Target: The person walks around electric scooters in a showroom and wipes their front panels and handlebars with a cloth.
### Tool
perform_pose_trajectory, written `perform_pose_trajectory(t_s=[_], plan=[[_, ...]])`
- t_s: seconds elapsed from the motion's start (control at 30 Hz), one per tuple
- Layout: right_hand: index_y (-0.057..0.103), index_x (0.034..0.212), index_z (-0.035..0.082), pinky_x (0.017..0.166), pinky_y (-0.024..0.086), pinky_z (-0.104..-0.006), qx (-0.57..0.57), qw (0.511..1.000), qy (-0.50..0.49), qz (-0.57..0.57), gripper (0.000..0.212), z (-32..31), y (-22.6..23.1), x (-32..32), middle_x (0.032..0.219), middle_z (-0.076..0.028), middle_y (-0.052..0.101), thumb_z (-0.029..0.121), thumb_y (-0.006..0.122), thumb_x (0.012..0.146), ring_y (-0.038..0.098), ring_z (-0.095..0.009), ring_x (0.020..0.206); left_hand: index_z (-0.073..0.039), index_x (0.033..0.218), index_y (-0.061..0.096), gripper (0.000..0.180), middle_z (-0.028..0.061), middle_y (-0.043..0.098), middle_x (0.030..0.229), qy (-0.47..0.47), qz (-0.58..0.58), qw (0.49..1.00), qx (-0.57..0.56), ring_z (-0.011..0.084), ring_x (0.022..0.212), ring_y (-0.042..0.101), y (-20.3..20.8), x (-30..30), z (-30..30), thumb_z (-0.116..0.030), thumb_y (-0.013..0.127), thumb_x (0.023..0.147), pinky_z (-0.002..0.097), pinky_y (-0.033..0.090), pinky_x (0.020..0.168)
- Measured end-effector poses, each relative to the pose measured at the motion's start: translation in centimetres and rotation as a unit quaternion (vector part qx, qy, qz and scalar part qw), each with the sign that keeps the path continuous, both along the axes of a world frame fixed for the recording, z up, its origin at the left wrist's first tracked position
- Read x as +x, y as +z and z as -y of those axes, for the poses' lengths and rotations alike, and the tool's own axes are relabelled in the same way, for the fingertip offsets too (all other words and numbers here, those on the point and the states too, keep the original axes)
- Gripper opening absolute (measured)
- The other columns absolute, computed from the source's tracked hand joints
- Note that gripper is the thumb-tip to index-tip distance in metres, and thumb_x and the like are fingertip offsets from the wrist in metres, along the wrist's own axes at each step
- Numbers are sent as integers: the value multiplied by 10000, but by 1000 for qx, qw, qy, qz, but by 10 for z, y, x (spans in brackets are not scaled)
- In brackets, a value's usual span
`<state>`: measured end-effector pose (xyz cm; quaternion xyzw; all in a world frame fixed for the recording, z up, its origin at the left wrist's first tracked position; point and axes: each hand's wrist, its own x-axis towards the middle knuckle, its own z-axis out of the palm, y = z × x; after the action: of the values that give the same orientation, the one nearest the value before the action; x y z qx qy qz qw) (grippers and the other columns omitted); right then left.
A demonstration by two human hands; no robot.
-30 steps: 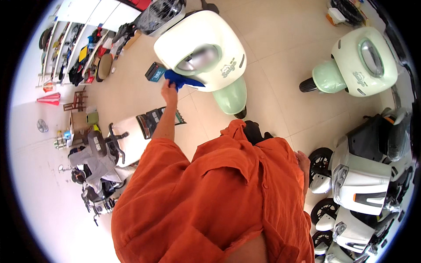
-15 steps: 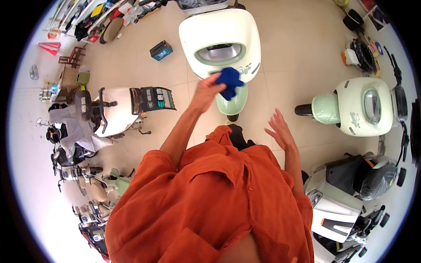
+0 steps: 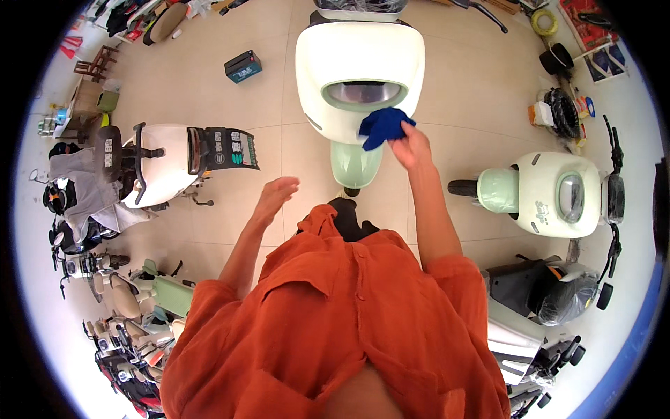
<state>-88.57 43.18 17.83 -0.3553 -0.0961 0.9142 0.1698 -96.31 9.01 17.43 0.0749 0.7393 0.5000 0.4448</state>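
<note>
Straight ahead of me stands a cream scooter [image 3: 349, 59] with a pale green front fender [image 3: 354, 165] and an oval headlight [image 3: 364, 93]. My right hand [image 3: 412, 146] pinches a blue cloth [image 3: 384, 127] by its right side. The cloth lies over the front panel just below the headlight and hides part of it; whether it presses on the panel, I cannot tell. My left hand [image 3: 276, 199] is raised to the left of the fender, empty, with its fingers stretched out and touching nothing.
A second cream scooter [image 3: 558, 192] stands at the right, its front wheel toward me. Another white scooter [image 3: 164, 166] is at the left. On the tiled floor ahead left sits a black and teal battery [image 3: 243, 67]. Several more scooters [image 3: 132, 300] line the lower left.
The blue cloth has passed from my left hand to my right hand. My left hand has drawn back down and left, while my right hand has reached up to the front panel.
</note>
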Motion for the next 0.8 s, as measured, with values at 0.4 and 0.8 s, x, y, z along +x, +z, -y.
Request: perform_pose_trajectory(t_s=[0.4,0.8], plan=[[289,1181,-108,843,400,-380,462,844,-55,268,500,40,-11,-130,1109,-223,428,-55,473,719,471,-315,993,-5,1136,526,342,105,579,1122,257,175,950,-25,201,1018,558,-52,16,91,-209,539,863,318,420,848],[418,1127,-77,881,419,-341,602,755,161,203,447,86,-6,-141,1008,-197,535,56,587,735,546,-286,971,16,1164,488,339,125,540,1162,375,242,893,-57,242,1016,552,-86,99,159,-177,495,885,341,445,850]])
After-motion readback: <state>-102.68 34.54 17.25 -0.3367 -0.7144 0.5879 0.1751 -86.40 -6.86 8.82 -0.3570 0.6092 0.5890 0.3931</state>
